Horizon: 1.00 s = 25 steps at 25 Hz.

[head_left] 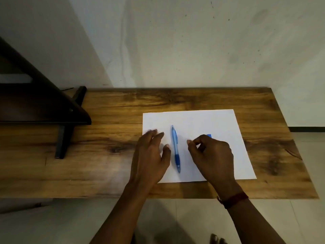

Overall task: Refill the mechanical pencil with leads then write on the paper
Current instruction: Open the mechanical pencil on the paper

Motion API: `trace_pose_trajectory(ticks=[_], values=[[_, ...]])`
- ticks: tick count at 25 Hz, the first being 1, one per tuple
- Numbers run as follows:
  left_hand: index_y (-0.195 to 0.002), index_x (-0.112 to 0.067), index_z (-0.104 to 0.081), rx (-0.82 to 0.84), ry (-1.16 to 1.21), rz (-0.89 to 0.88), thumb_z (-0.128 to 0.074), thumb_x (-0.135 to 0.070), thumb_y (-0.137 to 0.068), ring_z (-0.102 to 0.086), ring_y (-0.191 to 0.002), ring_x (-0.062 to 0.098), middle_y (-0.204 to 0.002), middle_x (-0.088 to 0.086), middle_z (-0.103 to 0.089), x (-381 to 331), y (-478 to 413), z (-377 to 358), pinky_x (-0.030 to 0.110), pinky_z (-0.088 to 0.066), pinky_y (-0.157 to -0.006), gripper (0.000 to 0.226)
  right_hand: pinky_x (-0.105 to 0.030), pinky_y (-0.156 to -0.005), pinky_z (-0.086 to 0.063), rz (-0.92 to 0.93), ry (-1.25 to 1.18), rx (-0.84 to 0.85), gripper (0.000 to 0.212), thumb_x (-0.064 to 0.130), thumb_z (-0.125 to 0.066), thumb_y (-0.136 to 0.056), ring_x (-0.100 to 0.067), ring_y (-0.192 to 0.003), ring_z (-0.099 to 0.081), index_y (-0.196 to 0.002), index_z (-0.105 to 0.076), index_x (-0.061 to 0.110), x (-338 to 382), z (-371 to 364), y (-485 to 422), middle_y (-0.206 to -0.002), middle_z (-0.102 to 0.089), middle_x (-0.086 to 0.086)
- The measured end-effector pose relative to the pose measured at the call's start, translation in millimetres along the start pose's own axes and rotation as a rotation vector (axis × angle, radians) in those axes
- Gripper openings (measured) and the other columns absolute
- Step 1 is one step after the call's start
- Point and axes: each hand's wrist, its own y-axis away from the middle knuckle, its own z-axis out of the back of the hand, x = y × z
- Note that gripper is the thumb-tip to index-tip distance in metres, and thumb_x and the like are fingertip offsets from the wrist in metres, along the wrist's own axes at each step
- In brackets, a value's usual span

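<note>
Two hands — left hand [151, 155], right hand [212, 155] — flanking blue pencil [175, 149], blank paper [219, 124]

blue pencil [175, 148] on white paper [202, 124], left hand [151, 155] and right hand [211, 155] beside it

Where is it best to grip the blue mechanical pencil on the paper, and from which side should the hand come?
Probably pinch the mechanical pencil at its dark blue grip sleeve, coming from above: it lies flat on the paper, with free space on both sides.

No text, label or number is readable.
</note>
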Motion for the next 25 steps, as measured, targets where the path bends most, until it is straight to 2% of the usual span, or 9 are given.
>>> trace_pose_trajectory(ticks=[1,3,4,6,13,15,19,22,25], values=[[-0.127,-0.015,-0.06,-0.072,0.061,-0.001,-0.051,-0.038,-0.093,-0.054,-0.125,0.026,-0.135,0.007,-0.059,0,0,3,0.036,-0.044,-0.104,0.042,-0.017,-0.064,-0.04,-0.034,0.021,0.057,0.025,0.044,-0.065,-0.085,-0.005,-0.053,-0.05,-0.081,-0.071,0.019,0,-1,0,-0.069,-0.07,0.002],[-0.106,-0.012,-0.071,-0.198,0.129,-0.019,-0.054,-0.034,-0.089,-0.068,-0.095,0.02,-0.107,0.007,-0.073,-1,0,8,0.028,-0.054,-0.08,0.033,-0.018,-0.064,-0.04,-0.063,0.088,0.125,0.032,0.052,-0.061,-0.085,-0.004,-0.052,-0.047,-0.079,-0.07,0.021,3,-2,0,-0.067,-0.065,0.007],[-0.1,-0.012,-0.072,-0.234,0.144,-0.025,-0.056,-0.031,-0.088,-0.068,-0.084,0.017,-0.099,0.006,-0.074,-2,-1,11,0.023,-0.052,-0.072,0.028,-0.018,-0.064,-0.04,-0.072,0.096,0.154,0.034,0.055,-0.06,-0.084,-0.004,-0.051,-0.046,-0.079,-0.069,0.022,6,-3,1,-0.065,-0.061,0.01],[-0.096,-0.013,-0.073,-0.223,0.165,-0.006,-0.062,-0.026,-0.088,-0.064,-0.074,0.011,-0.091,0.004,-0.075,1,-2,11,0.013,-0.044,-0.067,0.019,-0.017,-0.063,-0.041,-0.063,0.113,0.173,0.035,0.057,-0.059,-0.083,-0.003,-0.05,-0.045,-0.079,-0.069,0.024,9,-5,3,-0.063,-0.059,0.011],[-0.093,-0.017,-0.072,-0.15,0.219,0.059,-0.064,-0.025,-0.088,-0.056,-0.066,0.006,-0.088,0.001,-0.074,1,-2,6,0.01,-0.04,-0.064,0.013,-0.021,-0.067,-0.045,-0.083,0.17,0.199,0.035,0.058,-0.058,-0.084,-0.006,-0.055,-0.045,-0.086,-0.068,0.025,13,-7,11,-0.075,-0.07,0.007],[-0.094,-0.017,-0.073,-0.132,0.223,0.064,-0.064,-0.025,-0.088,-0.056,-0.066,0.006,-0.089,0.0,-0.074,1,-1,4,0.01,-0.039,-0.064,0.013,-0.021,-0.067,-0.047,-0.073,0.152,0.207,0.038,0.06,-0.055,-0.084,-0.005,-0.055,-0.045,-0.085,-0.068,0.024,16,-8,13,-0.072,-0.068,0.007],[-0.093,-0.017,-0.073,-0.102,0.261,0.109,-0.063,-0.022,-0.089,-0.057,-0.066,0.005,-0.088,-0.001,-0.074,0,-3,2,0.008,-0.04,-0.065,0.012,-0.012,-0.049,-0.027,-0.042,0.186,0.26,0.038,0.062,-0.053,-0.084,-0.006,-0.052,-0.044,-0.083,-0.06,0.024,26,-16,20,-0.065,-0.055,0.01],[-0.091,-0.016,-0.073,-0.075,0.324,0.136,-0.063,-0.022,-0.09,-0.06,-0.069,0.006,-0.087,0.0,-0.073,-2,-4,0,0.009,-0.045,-0.067,0.011,-0.011,-0.049,-0.026,-0.059,0.179,0.298,0.032,0.054,-0.056,-0.087,-0.007,-0.051,-0.044,-0.087,-0.06,0.022,28,-20,20,-0.066,-0.051,0.011],[-0.093,-0.019,-0.074,-0.058,0.536,0.264,-0.067,-0.034,-0.087,-0.066,-0.075,0.009,-0.085,-0.005,-0.073,-4,-5,0,0.019,-0.055,-0.069,0.017,-0.009,-0.049,-0.026,-0.064,0.058,0.223,0.031,0.054,-0.061,-0.084,-0.003,-0.047,-0.043,-0.081,-0.061,0.023,29,-21,17,-0.064,-0.057,0.01]])
